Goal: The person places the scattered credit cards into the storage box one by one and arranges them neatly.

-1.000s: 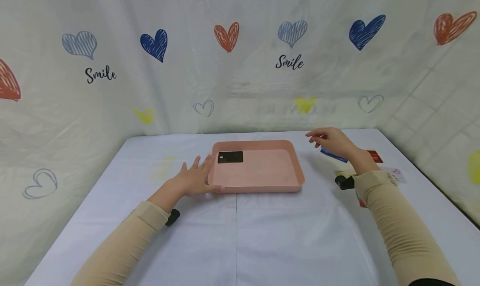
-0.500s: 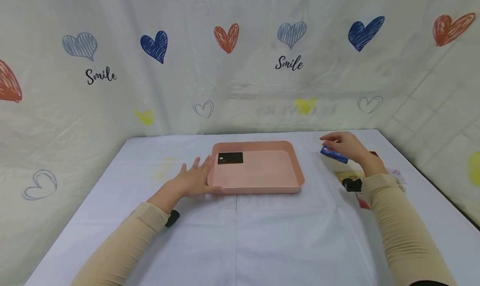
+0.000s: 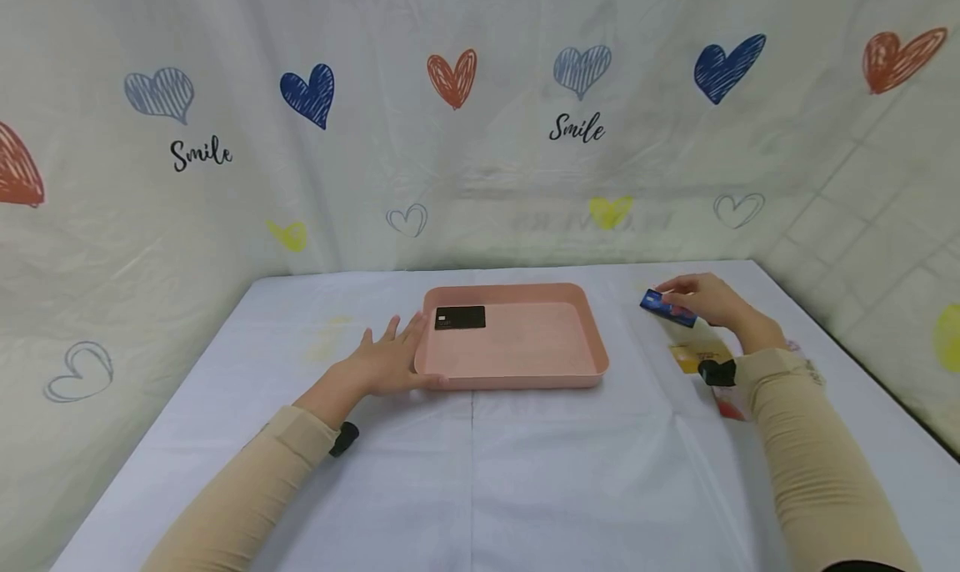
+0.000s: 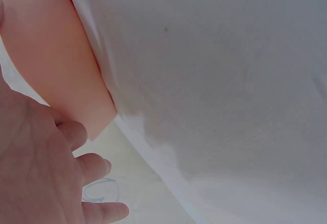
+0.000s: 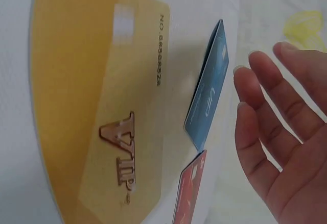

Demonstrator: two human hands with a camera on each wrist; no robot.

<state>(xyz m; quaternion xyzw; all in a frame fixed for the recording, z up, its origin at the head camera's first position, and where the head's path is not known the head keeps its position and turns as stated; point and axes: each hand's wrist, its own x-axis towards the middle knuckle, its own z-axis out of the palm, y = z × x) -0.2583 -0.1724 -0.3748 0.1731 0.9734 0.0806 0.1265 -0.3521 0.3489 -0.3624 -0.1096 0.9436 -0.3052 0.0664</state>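
My left hand rests with spread fingers against the left side of a pink tray, thumb at its front corner. In the left wrist view those fingers stand apart by the tray wall. A black card lies in the tray's upper left. At the right, my right hand hovers over a blue VIP card, holding nothing. In the right wrist view a gap shows between its loosely bent fingers and the blue card.
A gold VIP card lies nearer me, with a red card beside the blue one. Another red card shows partly under the right wrist. A curtain printed with hearts stands behind the white-covered table.
My right hand has moved right and slightly nearer me, from beyond the blue card to over it, uncovering more of the blue and gold cards. The left hand has not moved.
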